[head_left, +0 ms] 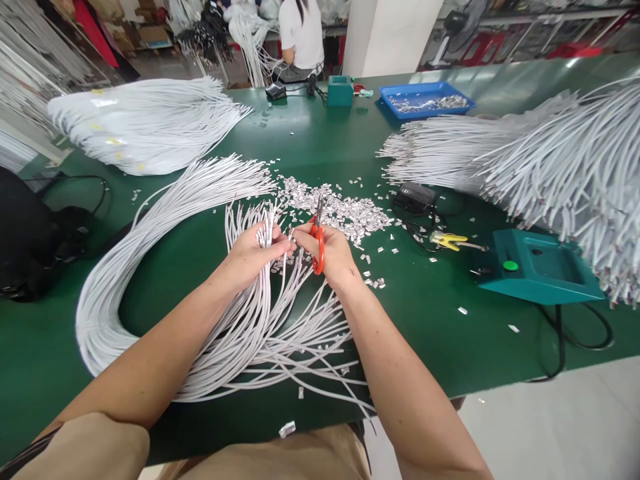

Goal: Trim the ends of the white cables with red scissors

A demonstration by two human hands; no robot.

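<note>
My left hand [253, 252] is closed round a bunch of thin white cables [250, 327] whose loose ends fan out over the green table [440, 333]. My right hand [330, 252] grips red-handled scissors [318, 243], blades pointing away from me, right beside the cable ends held by the left hand. A pile of small cut white scraps [340, 210] lies just beyond both hands.
A looped cable bundle [150, 240] curves on the left, a bagged stack [145, 123] sits far left, and a big bundle [540, 157] lies right. A teal box with a green button [537, 267], yellow pliers [450, 240] and a blue tray [425, 99] stand nearby. A person [300, 33] sits at the far side.
</note>
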